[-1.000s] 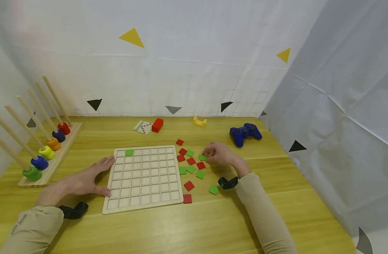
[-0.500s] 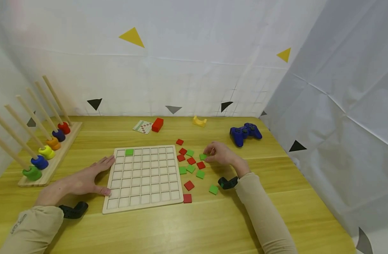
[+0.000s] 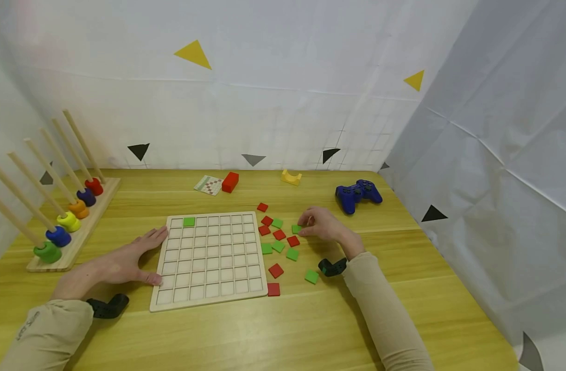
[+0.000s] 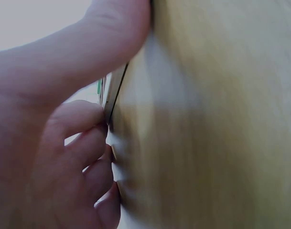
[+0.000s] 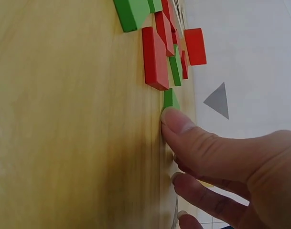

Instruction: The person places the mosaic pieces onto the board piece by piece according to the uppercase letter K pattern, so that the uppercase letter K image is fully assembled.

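Note:
My left hand [image 3: 118,265] lies with fingers extended along the left edge of a wooden grid board [image 3: 208,303], its thumb and fingertips touching the rim. One green tile [image 3: 189,221] sits in a top-row cell of the board. To the right of the board, my right hand [image 3: 324,225] has thumb and fingertips at the right side of a loose green square tile [image 3: 295,229] on the table, pinching it. From the right wrist, the thumb [image 5: 183,129] covers part of that tile [image 5: 170,98]; the index fingertip is hidden.
Several red tiles [image 3: 279,234] and green tiles [image 3: 292,254] lie scattered between board and right hand. A wooden peg stand [image 3: 90,221] with coloured rings stands left. Behind are a patterned card [image 3: 208,185], red block [image 3: 230,182], yellow arch [image 3: 291,178] and blue game controller [image 3: 358,195].
The right hand and the green tile at its fingertips have shifted very slightly to the right. The left hand and the board keep their places.

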Demonstrator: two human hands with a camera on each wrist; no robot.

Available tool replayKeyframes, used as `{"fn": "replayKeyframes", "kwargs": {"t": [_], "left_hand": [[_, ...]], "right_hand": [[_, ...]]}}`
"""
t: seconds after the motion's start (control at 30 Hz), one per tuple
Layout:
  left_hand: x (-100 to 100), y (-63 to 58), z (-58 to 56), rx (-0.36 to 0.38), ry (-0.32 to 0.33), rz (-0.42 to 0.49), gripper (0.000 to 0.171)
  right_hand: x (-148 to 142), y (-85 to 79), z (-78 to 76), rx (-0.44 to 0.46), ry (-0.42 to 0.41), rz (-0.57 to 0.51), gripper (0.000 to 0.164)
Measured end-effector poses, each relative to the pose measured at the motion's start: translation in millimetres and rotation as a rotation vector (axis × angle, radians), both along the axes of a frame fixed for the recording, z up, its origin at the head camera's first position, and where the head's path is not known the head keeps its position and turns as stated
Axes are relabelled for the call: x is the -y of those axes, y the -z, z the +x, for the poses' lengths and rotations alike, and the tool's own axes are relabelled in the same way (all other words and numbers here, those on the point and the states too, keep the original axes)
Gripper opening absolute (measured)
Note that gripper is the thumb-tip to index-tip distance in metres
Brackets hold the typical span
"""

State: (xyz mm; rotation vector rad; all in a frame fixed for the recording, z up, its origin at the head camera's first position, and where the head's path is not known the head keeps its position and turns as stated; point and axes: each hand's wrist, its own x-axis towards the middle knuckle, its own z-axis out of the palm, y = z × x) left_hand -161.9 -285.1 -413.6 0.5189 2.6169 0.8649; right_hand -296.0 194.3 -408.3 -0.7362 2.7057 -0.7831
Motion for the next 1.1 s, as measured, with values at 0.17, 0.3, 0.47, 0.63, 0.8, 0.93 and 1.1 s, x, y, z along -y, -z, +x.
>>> {"fn": "replayKeyframes", "kwargs": {"t": [0.17,0.3,0.47,0.63,0.8,0.93,1.1], "left_hand": [[0.0,-0.5,0.4,-0.001,0.000,0.000,0.114],[-0.3,-1.0,0.7,-0.001,-0.003,-0.004,0.115],[-0.5,-0.4,0.3,0.002,-0.006,-0.009,0.115],[-0.4,0.5,-0.3,0.008,-0.008,-0.009,0.115],[-0.2,-0.2,-0.5,0.022,-0.011,-0.009,0.114],[0.3,-0.4,-0.5,0.018,-0.011,-0.005,0.114],[-0.7,-0.3,-0.8,0.020,-0.013,-0.012,0.115]], "right_hand": [[-0.7,0.6,-0.5,-0.016,-0.012,0.000,0.020],[-0.4,0.3,-0.8,-0.029,-0.026,0.015,0.019],[-0.1,-0.3,-0.4,-0.025,-0.028,0.027,0.019],[1.7,-6.7,3.5,-0.029,-0.030,-0.014,0.021],[19.3,-28.0,14.6,-0.055,-0.056,-0.045,0.025],[44.5,-41.4,20.7,-0.084,-0.076,0.007,0.025],[77.0,-50.0,25.7,-0.110,-0.119,0.031,0.024]]}}
